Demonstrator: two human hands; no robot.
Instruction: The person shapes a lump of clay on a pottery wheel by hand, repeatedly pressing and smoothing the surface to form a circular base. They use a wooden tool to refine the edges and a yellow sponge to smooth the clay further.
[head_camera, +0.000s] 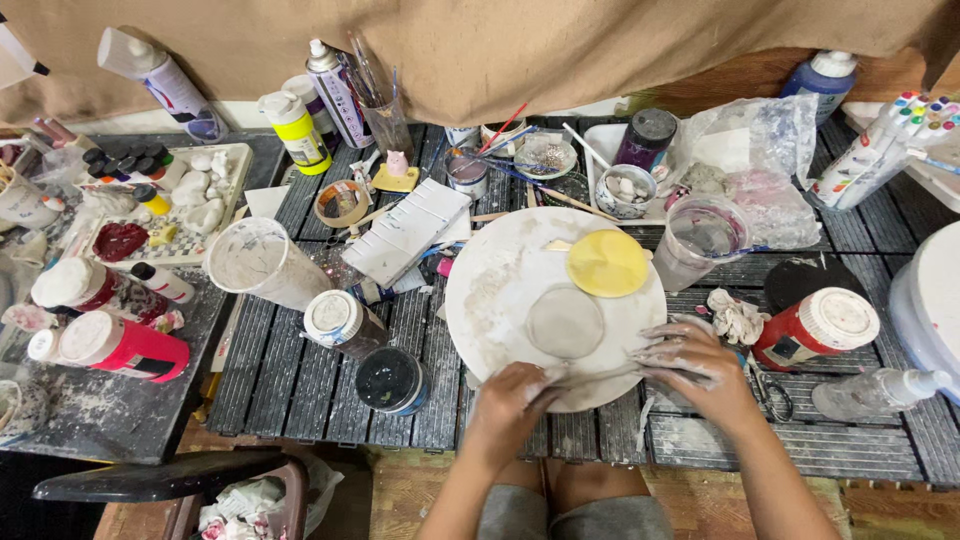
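We see the scene in soft, even, fairly bright light from above, with only faint shadows under the round white clay-smeared board (500, 300) and the jars. A mild sheen sits on the crumpled clear plastic bag (765, 150). The centre is sharp; objects toward the far corners bend outward and soften slightly from wide-angle distortion.

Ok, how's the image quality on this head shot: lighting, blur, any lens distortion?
Head view: light is soft and even, shadows faint; the white round board is bright but keeps its detail. Left hand and right hand, pressing a grey clay strip, look sharp, no motion blur. The wide lens bows the slatted table near the edges.
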